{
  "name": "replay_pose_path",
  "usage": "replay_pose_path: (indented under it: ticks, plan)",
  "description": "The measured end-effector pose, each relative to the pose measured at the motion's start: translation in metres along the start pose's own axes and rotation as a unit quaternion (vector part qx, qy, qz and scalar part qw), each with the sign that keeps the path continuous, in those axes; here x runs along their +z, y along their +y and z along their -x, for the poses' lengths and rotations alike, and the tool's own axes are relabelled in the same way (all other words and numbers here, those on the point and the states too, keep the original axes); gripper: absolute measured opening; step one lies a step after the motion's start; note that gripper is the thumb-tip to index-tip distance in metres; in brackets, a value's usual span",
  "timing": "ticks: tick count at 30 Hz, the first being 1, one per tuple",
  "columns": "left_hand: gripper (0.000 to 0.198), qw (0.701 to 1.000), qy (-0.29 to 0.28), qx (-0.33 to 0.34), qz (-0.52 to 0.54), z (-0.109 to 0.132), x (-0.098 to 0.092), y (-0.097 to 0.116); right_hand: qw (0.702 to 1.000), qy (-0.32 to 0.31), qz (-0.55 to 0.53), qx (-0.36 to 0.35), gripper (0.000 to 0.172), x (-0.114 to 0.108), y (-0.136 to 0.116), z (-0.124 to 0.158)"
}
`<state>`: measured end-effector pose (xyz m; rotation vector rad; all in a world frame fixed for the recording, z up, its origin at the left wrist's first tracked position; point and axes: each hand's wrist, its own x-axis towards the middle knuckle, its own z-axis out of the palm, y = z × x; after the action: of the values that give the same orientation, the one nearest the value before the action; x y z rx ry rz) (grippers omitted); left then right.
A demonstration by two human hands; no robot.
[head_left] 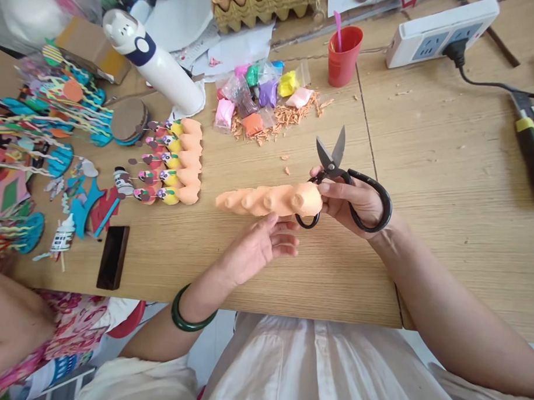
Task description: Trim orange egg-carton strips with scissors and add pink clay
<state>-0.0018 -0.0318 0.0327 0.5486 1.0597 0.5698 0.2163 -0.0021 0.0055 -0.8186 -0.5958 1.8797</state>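
My right hand (350,200) is closed on black-handled scissors (332,161), their blades spread and pointing away from me. The same hand pinches the right end of an orange egg-carton strip (269,201), a row of bumps held level above the table. Just below the strip is my left hand (259,246), palm up with fingers apart. Its thumb tip is at the strip's lower edge; whether it touches I cannot tell. To the left lie several egg-carton caterpillars (189,161) with orange cups, yellow-and-red faces and sticks.
Clay packets (268,94) lie among orange scraps (291,114). Behind them stand a red cup (344,57) and a power strip (443,34). A white bottle (166,74), phone (113,257) and paper crafts (60,158) are leftward. Pliers (531,145) lie right; another person's arm (13,319) is at left.
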Motion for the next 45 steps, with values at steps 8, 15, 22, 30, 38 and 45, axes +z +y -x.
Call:
replay_pose_path:
  ticks: [8, 15, 22, 30, 38, 45]
  plan:
    - [0.026, 0.976, 0.083, 0.106, 0.172, -0.007, 0.017, -0.024, 0.970, -0.169, 0.174, -0.009, 0.042, 0.005, -0.001, 0.009]
    - [0.020, 0.962, 0.128, 0.146, 0.193, 0.000, 0.016, -0.016, 0.975, -0.061, 0.206, -0.048, 0.057, 0.024, -0.006, 0.014]
    - [0.018, 0.947, 0.133, 0.214, 0.197, 0.008, 0.019, -0.009, 0.971, -0.031, 0.236, -0.022, 0.059, 0.038, 0.005, 0.055]
    - [0.029, 0.958, 0.110, 0.221, 0.144, 0.010, 0.020, -0.024, 0.979, -0.068, 0.188, -0.045, 0.054, 0.055, 0.046, 0.086]
    - [0.030, 0.952, 0.093, 0.220, 0.191, 0.011, 0.017, -0.040, 0.978, -0.017, 0.204, -0.052, 0.053, 0.061, 0.053, 0.088]
    - [0.022, 0.945, 0.103, 0.224, 0.216, 0.012, 0.021, -0.043, 0.972, 0.022, 0.227, -0.057, 0.055, 0.065, 0.054, 0.090]
